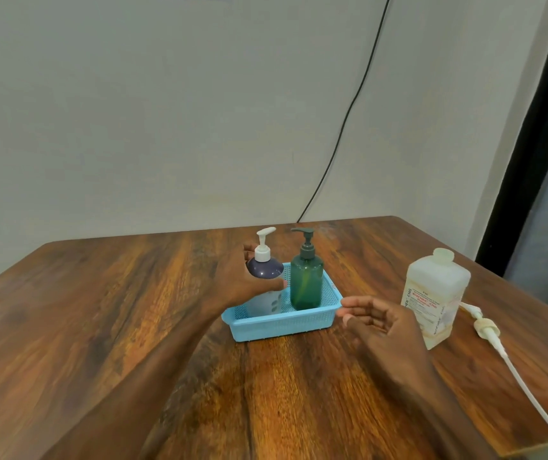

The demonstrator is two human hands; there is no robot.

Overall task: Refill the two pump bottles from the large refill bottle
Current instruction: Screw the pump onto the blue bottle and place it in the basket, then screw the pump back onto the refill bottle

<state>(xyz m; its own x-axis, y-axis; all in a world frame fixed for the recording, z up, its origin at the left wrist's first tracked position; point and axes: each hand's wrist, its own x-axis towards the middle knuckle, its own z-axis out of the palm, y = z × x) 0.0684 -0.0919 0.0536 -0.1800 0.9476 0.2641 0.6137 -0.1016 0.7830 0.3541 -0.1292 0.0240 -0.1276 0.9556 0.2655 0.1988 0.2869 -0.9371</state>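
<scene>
Pump bottles, 2, both standing in blue basket [282, 323]. Left hand [233, 281] gripping white-pump bottle [265, 269], right hand [379, 323] relaxed, fingers straight, holding nothing, beside basket. Risk imo: lift snags basket, topples green bottle [306, 283].

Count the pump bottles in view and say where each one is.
2. The dark bottle with the white pump is at the left in the blue basket, held by the left hand. The green bottle stands beside it on the right, untouched. None appears hidden.
</scene>
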